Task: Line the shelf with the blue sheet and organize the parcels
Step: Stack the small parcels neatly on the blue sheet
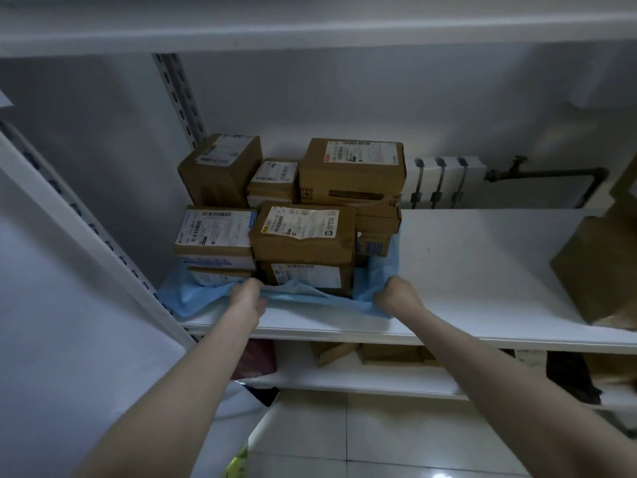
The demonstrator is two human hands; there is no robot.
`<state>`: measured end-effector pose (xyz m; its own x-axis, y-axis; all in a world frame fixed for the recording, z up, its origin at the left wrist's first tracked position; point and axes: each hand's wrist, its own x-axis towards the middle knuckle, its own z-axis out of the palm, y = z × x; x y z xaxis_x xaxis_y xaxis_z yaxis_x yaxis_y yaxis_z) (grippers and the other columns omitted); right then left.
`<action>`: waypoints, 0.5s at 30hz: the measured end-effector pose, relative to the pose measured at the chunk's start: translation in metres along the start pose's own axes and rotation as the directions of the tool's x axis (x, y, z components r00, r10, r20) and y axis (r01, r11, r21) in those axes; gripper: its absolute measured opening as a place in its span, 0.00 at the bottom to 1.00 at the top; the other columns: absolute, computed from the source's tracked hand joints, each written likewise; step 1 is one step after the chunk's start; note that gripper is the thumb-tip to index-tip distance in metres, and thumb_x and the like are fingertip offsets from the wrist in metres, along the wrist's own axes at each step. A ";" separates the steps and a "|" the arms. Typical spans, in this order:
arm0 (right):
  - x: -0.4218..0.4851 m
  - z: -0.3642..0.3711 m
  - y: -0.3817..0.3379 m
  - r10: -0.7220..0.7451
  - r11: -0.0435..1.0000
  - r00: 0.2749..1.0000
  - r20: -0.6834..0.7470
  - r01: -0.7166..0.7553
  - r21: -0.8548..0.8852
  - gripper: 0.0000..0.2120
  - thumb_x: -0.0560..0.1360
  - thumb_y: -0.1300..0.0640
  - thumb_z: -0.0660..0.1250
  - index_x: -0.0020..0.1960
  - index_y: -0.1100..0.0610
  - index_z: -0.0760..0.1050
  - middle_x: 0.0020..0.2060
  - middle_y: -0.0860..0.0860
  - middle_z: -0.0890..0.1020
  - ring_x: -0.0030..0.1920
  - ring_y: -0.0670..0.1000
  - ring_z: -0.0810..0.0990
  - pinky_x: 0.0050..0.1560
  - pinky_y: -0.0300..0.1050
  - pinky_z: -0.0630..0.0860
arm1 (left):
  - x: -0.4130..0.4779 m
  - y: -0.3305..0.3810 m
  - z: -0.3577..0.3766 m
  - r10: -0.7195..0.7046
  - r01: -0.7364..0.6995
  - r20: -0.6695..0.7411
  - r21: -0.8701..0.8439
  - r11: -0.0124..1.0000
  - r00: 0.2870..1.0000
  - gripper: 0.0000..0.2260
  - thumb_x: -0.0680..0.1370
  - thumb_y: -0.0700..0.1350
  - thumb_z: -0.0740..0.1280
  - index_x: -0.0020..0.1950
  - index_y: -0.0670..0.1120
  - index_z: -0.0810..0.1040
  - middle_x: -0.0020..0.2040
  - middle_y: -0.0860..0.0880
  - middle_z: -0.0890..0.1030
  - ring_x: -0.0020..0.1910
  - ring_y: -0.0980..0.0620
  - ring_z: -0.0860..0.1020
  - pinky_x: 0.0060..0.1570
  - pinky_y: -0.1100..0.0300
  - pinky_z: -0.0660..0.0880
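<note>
Shelf [482,270] comes first: its white board stretches across in front of me, bare over the right half, and a lower shelf [344,377] beneath it holds flattened cardboard and dark things I cannot make out. The parcels [303,236], brown cartons with white labels, stand stacked in two rows on the shelf's left part, close to the back wall and the perforated upright [179,98]. A lone brown parcel [599,270] sits well apart at the far right end. The blue sheet [310,300] lies under the stack, rumpled, with its front edge lifted off the board and its right side turned up against the cartons. A white radiator [441,181] with a dark pipe [544,173] shows behind the shelf. My left hand [246,294] has its fingers curled round the sheet's front edge near the middle. My right hand [396,294] clutches the sheet's front right corner in a closed fist.
</note>
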<state>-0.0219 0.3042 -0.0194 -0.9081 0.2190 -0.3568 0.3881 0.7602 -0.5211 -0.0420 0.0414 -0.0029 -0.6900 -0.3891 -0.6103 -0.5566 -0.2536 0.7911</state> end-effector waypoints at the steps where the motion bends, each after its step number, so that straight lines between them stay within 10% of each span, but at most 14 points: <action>1: 0.006 0.002 0.000 0.014 1.000 1.000 -0.010 -0.014 -0.013 0.09 0.77 0.57 0.63 0.53 0.61 0.73 0.53 0.59 0.80 0.48 0.56 0.77 0.42 0.45 0.71 | 0.005 0.000 0.000 0.001 -0.001 0.005 0.002 1.000 1.000 0.20 0.79 0.39 0.60 0.72 0.41 0.65 0.56 0.41 0.73 0.45 0.46 0.75 0.42 0.55 0.73; 8: 0.026 0.015 -0.006 -0.007 0.999 1.000 0.001 0.007 -0.052 0.14 0.75 0.52 0.69 0.55 0.61 0.75 0.51 0.57 0.80 0.54 0.58 0.79 0.46 0.45 0.73 | 0.015 0.006 0.004 0.010 0.000 0.101 -0.098 0.995 0.995 0.10 0.78 0.33 0.61 0.59 0.42 0.70 0.42 0.44 0.72 0.40 0.50 0.73 0.50 0.57 0.74; 15: 0.057 -0.002 -0.009 0.040 0.998 0.999 -0.020 -0.041 -0.045 0.06 0.76 0.56 0.66 0.48 0.59 0.71 0.50 0.57 0.80 0.46 0.56 0.76 0.42 0.45 0.71 | 0.016 0.021 0.024 0.000 0.020 0.175 -0.110 0.994 0.984 0.19 0.81 0.37 0.59 0.71 0.41 0.66 0.70 0.41 0.69 0.70 0.43 0.67 0.68 0.49 0.64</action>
<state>-0.0778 0.3108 -0.0338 -0.8949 0.2613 -0.3618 0.4173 0.7774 -0.4706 -0.0756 0.0507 0.0034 -0.7605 -0.2277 -0.6081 -0.5157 -0.3573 0.7787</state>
